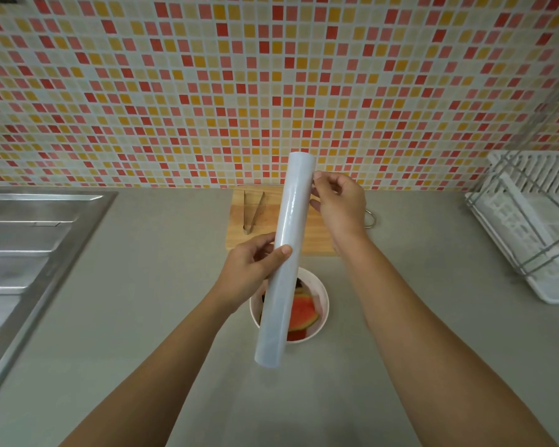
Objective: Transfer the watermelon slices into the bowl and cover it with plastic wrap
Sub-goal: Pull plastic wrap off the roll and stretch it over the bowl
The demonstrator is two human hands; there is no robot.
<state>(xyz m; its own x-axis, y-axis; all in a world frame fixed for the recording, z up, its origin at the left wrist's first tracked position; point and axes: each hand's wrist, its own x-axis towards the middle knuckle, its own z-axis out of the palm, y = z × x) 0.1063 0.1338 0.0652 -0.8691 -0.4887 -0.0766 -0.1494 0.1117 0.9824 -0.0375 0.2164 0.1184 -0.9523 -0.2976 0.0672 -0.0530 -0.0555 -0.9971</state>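
Left hand [250, 269] has the roll of plastic wrap [288, 253] in a firm grip just below its middle, thumb laid across the front, fingers curled round behind; right hand [339, 204] is up near the far end, thumb and forefinger pinching at the roll's right edge; whether a loose edge of film sits between those fingertips, I cannot tell. The roll hangs in the air between the two hands, tilted, its top end toward the wall and its near end toward the camera; no film shows drawn out from it.

Right underneath sits the white bowl [320, 287] on the grey counter [142, 301]; the roll crosses in front and hides its left side; inside, red watermelon slices [304, 312] with pale green rind, leaning against the wall of the bowl; the bowl's mouth is uncovered.

Just behind the bowl, the wooden cutting board [271, 204] against the wall; metal tongs [248, 224] lie on its left part; a small metal ring [370, 217] peeks out from behind the right wrist. Far left, a steel sink [29, 237] with its ribbed drainer; far right, a white dish rack [530, 221] in a wire frame; behind it all, a mosaic tiled wall [207, 91] in red, orange and cream.
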